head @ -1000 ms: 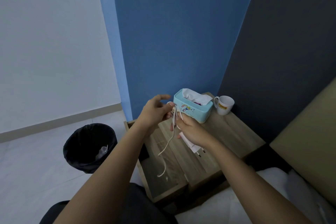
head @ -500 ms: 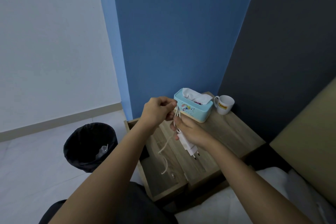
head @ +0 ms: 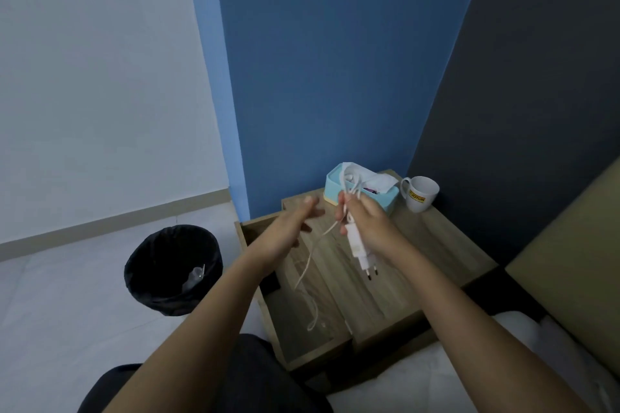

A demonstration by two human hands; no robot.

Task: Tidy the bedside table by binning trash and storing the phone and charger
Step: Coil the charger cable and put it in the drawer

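Both hands hover at the frame's centre over the tabletop. The left hand [head: 288, 228] is released, fingers straight and smeared by motion blur, gripping nothing; whether its fingertips brush the cord cannot be told. The right hand [head: 369, 221] is clenched round a white two-pin charger plug [head: 359, 246], prongs pointing down, and loops of its thin white cable [head: 352, 183] that rise above the knuckles; the gripping fingers are mostly hidden.

Below them, the light wooden bedside table [head: 429, 245] fills centre right, its near corners covered by the forearms. Its open wooden drawer [head: 298, 339] juts toward lower centre, and the cable's loose end trails into it, faint and hard to follow. A black round lined bin [head: 161, 292] stands on the floor at lower left; a clear scrap [head: 194, 278] inside is too small to identify. At the table's back edge, a pale blue tissue box [head: 332, 183] is partly masked by the loops, with a white handled mug [head: 421, 193] bearing a yellow label beside it.
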